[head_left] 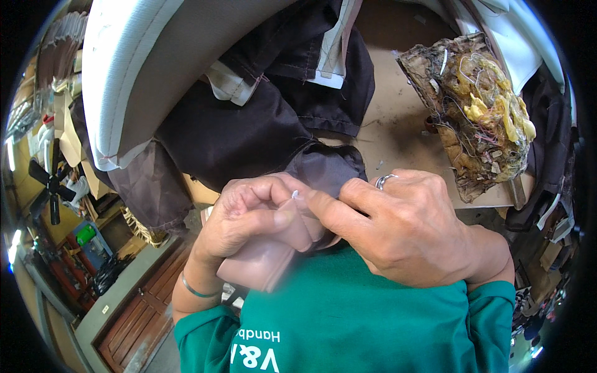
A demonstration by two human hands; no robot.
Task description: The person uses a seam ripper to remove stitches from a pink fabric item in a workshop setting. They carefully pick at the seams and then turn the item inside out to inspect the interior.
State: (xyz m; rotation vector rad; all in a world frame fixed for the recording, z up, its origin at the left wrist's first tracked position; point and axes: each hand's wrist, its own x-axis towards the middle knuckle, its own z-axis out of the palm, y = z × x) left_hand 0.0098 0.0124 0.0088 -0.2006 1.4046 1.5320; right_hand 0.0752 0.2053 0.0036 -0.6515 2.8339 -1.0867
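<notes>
Close to the chest, the left hand (249,217) curls closed around a folded pinkish-brown piece of material (264,261), pinching its top edge. The right hand (398,230), wearing a ring (384,180), pinches the same edge at the dark brown fabric (249,137), which trails away onto the bench (398,124). A tangled bundle of yellow threads (485,112) sits far right.
</notes>
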